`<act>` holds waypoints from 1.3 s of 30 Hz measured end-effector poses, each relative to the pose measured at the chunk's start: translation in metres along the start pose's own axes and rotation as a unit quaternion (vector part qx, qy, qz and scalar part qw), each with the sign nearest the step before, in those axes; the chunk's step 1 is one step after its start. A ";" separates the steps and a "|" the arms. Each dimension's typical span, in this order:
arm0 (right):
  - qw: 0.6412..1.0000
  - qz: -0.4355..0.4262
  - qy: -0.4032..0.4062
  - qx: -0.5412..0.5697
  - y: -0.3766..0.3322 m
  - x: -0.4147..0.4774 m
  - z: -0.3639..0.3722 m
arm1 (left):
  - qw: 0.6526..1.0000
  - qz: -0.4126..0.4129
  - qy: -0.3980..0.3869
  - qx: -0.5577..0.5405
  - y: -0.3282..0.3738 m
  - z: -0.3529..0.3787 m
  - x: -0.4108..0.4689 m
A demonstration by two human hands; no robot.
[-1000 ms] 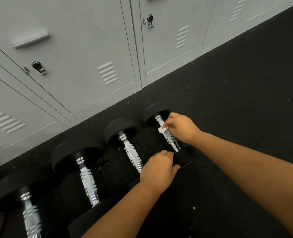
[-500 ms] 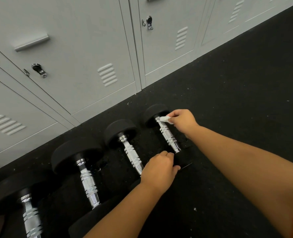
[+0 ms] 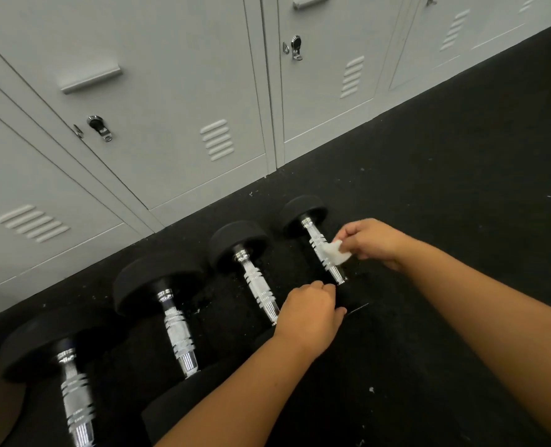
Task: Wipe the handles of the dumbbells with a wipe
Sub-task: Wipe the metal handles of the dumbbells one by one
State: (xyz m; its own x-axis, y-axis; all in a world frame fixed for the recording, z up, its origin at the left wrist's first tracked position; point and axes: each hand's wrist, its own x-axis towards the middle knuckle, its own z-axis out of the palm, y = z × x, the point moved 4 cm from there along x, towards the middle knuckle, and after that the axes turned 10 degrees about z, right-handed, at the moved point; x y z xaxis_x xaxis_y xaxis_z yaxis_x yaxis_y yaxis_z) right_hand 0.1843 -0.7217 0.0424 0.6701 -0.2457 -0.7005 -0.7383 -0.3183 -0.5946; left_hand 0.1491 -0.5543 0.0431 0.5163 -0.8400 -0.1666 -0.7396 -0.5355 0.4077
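Several black dumbbells with chrome handles lie in a row on the dark floor. The rightmost dumbbell has its handle under a small white wipe, which my right hand pinches against the handle's middle. My left hand grips the near black head of that dumbbell, hiding most of it. To the left lie a second dumbbell, a third dumbbell and a fourth dumbbell.
Grey metal lockers with latches and vents stand right behind the dumbbells' far heads. Black rubber floor with white specks stretches to the right and toward me.
My right hand has slid the wipe from the far end of the rightmost handle back toward its middle. The left hand stays on the near head.
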 end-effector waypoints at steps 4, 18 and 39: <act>0.989 -0.080 0.087 0.087 -0.038 -0.005 0.035 | 1.000 0.012 0.013 0.001 -0.010 -0.015 -0.027; 0.844 -0.350 0.061 -0.402 -0.070 -0.011 0.161 | 0.998 -0.056 0.009 0.000 -0.047 -0.020 -0.110; 0.996 0.031 0.077 0.014 -0.032 0.013 0.145 | 0.997 -0.074 0.006 0.029 -0.053 -0.015 -0.119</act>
State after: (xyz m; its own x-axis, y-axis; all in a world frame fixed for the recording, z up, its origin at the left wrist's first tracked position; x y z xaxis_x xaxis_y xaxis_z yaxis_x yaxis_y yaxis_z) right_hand 0.2049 -0.5817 -0.0049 0.6252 -0.4026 -0.6686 -0.7792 -0.2727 -0.5644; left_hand 0.1333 -0.4244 0.0549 0.6268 -0.7505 -0.2096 -0.6781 -0.6579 0.3276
